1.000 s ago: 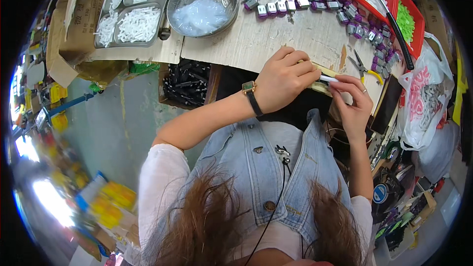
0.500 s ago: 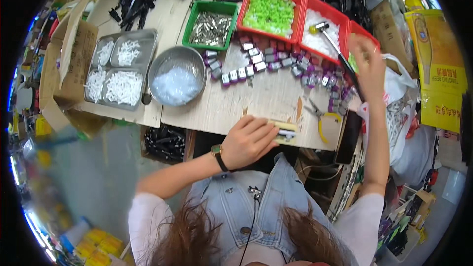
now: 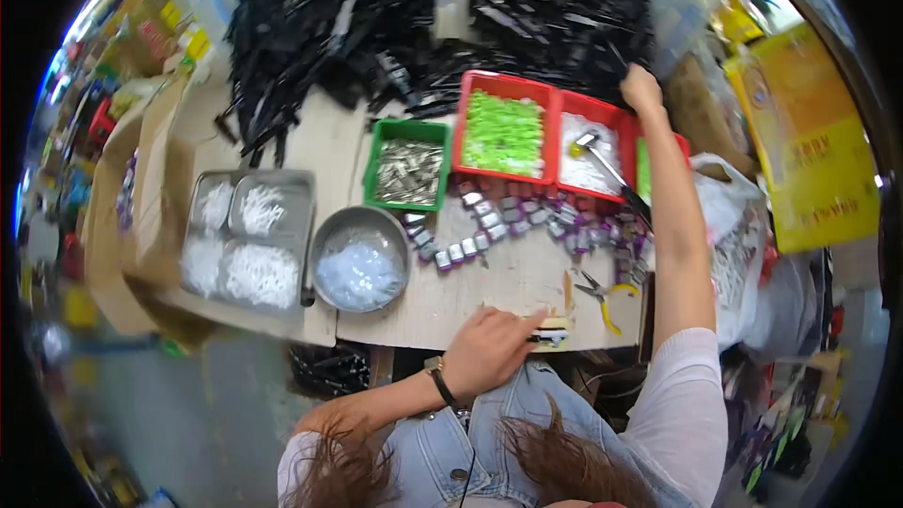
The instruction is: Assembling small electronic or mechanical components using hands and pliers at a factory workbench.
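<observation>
My left hand (image 3: 489,350), with a watch at its wrist, lies curled at the near table edge, its fingers on a small pale-yellow block (image 3: 555,325). A white-and-dark piece (image 3: 549,336) sits along that block; the fingers hide part of both. My right hand (image 3: 642,91) is stretched far out to the right end of the heap of black plastic strips (image 3: 348,47). Its fingers are closed at the strips; what they hold is too blurred to tell. Beneath the right forearm, a hammer (image 3: 607,166) lies across the red bin of white parts (image 3: 576,122).
Pliers with yellow handles (image 3: 611,306) lie right of the block. Beyond are several purple-and-silver pieces (image 3: 489,221), a red bin of green parts (image 3: 505,134), a green bin of metal pins (image 3: 409,172), a steel bowl (image 3: 360,259) and a divided tray (image 3: 249,240). White bags (image 3: 734,207) hang right.
My right hand has moved from above the rightmost red bin out to the black strips, and its fingers have closed. The view has tilted toward the far side; my left hand stays at the block.
</observation>
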{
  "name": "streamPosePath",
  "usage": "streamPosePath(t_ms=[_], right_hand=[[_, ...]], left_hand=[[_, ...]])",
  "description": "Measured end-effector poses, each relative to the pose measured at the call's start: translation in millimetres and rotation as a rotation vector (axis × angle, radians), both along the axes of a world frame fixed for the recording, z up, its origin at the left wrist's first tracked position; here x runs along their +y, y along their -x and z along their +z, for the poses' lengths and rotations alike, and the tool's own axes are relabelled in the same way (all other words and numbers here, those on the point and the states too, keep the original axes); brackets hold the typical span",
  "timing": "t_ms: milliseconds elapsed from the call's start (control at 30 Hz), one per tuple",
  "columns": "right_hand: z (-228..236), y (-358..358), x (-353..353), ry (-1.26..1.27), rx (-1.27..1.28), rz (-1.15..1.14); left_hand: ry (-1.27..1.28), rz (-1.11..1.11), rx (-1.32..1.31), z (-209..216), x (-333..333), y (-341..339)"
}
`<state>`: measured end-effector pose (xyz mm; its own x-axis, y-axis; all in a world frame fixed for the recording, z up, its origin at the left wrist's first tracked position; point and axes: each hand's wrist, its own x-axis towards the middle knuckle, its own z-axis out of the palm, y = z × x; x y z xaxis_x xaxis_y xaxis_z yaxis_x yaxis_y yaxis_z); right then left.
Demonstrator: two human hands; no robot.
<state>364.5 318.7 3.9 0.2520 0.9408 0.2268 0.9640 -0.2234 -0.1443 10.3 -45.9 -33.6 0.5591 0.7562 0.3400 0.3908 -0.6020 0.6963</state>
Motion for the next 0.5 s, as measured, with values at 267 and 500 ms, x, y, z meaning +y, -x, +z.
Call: streamPosePath(t_ms=[267,500], right_hand=[[55.9,143.0,-266.2,0.136,0.540,0.750],[18.4,136.4,-382.9,0.036,0.807,0.744]], left_hand=[[-0.457,0.337,0.042,63.8,48.2,13.7],[-0.057,0.037,-0.121,52.7,10.7,9.5]])
